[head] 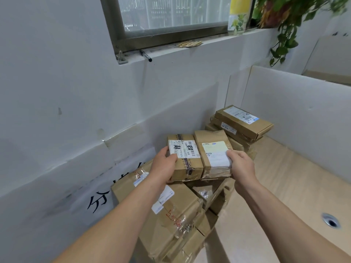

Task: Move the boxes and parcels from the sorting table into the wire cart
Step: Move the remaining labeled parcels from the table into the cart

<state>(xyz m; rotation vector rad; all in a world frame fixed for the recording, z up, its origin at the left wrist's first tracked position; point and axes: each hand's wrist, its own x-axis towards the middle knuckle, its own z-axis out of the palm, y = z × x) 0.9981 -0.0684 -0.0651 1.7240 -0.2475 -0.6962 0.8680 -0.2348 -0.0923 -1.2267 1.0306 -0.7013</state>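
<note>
**Both hands on two small parcels at the top of the pile**

Hands meet the pile at mid-frame. Left hand (164,164) grips the left end of a small taped carton (187,158) with a white shipping label, thumb on top and fingers curled round its side. Right hand (240,165) holds the right end of a crumpled brown parcel (213,158), thumb pressing its white label. The two packages lie side by side, touching, and both rest on top of the heap.

Below them, toward the lower centre of the frame, sits a large battered carton (176,221) with torn tape and red writing; an opened, crushed box (214,198) is wedged against its right side. Behind the held parcels, toward the right middle, a stack of flat cartons (245,122) leans in the corner, its top one tilted.

All of this crowds the left side of the wooden worktop (284,186). To the right of the pile the worktop surface lies open as far as a round cable hole (331,221) near the lower right edge. White partition panels (296,111) wall in the right and back edges, and a white wall (66,111) with black characters on it closes the left side, tight against the big carton.

Upper frame: a window sill (190,48) carrying a marker pen (145,55), a bottle (238,16) and a trailing plant (284,19).
</note>
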